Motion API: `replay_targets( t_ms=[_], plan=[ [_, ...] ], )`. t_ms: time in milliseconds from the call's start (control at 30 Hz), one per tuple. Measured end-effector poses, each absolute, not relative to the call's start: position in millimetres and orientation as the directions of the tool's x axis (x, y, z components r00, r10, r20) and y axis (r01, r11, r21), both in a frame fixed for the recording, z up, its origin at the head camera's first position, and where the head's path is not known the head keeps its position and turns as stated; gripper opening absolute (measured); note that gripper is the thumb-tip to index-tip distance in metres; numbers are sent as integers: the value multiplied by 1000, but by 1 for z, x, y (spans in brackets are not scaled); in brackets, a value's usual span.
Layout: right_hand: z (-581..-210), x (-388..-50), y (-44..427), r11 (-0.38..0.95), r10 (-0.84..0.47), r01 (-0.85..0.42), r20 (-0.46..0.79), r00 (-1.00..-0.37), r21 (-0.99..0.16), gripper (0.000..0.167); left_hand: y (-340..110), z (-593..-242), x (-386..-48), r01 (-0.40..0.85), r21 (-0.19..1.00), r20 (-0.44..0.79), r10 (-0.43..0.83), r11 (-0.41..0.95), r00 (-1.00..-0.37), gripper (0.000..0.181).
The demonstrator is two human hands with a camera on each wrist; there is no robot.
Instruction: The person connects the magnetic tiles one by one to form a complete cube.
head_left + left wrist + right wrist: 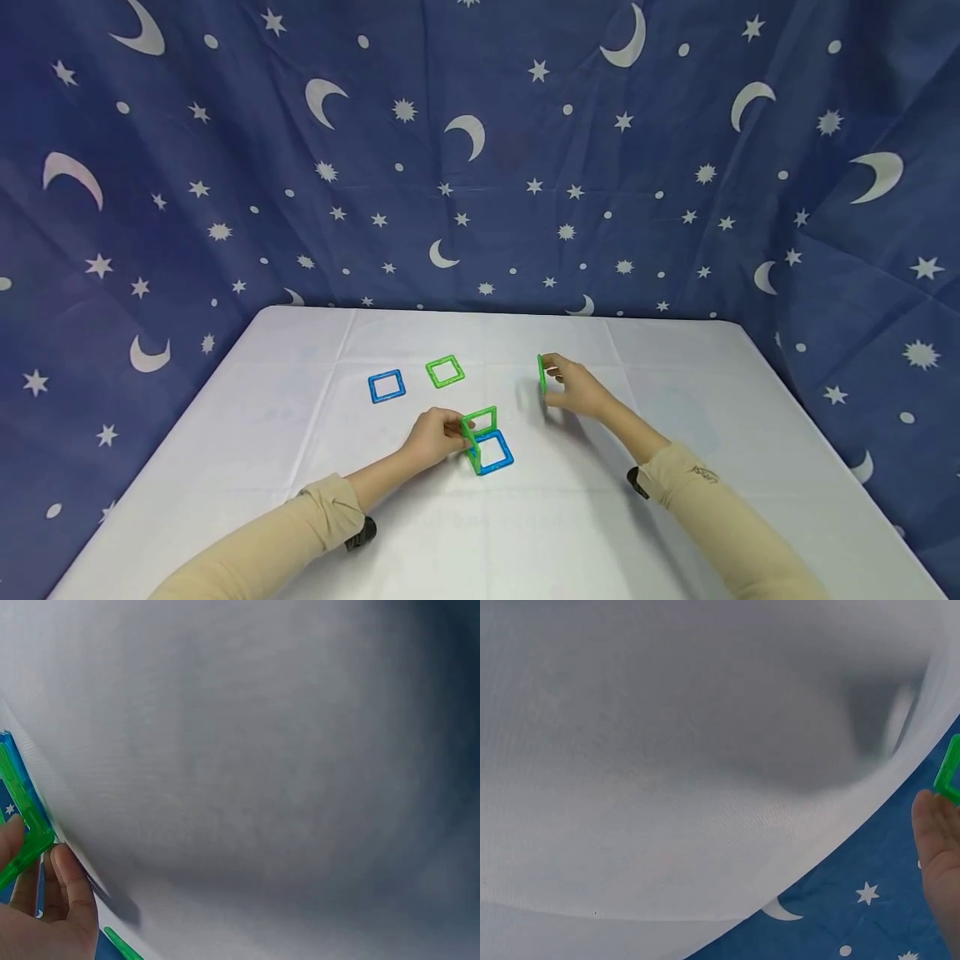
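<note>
In the head view my left hand (437, 437) grips the left green square frame of a small structure. That structure has a blue square frame (507, 457) flat on the table, with two green square frames (486, 412) standing upright along its left and far sides. The left wrist view shows my thumb and fingers on the green frame (28, 844) beside the blue one. To the right, my right hand (576, 388) holds another green square frame (542, 374) on edge, apart from the structure. Only a corner of that green frame (946, 776) appears in the right wrist view.
A loose blue square frame (387, 386) and a loose green square frame (446, 371) lie on the white-covered table (300, 450), beyond my left hand. Behind the table hangs a dark blue curtain (510, 150) with moons and stars.
</note>
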State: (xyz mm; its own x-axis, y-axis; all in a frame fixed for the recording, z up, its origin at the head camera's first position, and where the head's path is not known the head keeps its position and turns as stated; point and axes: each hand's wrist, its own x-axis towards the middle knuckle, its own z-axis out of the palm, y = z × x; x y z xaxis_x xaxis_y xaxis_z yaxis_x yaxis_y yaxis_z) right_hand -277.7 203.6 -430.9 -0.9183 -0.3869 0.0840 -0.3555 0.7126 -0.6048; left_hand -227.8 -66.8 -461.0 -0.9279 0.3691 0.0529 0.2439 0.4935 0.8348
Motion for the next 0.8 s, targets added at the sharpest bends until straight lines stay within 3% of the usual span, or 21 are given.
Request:
replay_targets(
  t_ms=[433, 800],
  plan=[
    [-437, -264, 203, 564, -536, -362, 4, -844, -742, 59, -66, -461, -230, 277, 802, 54, 397, 530, -916, 8],
    [-439, -256, 187, 485, -658, -380, -42, -752, -788, 57, -69, -462, -228, 267, 803, 42, 396, 533, -917, 5]
  ],
)
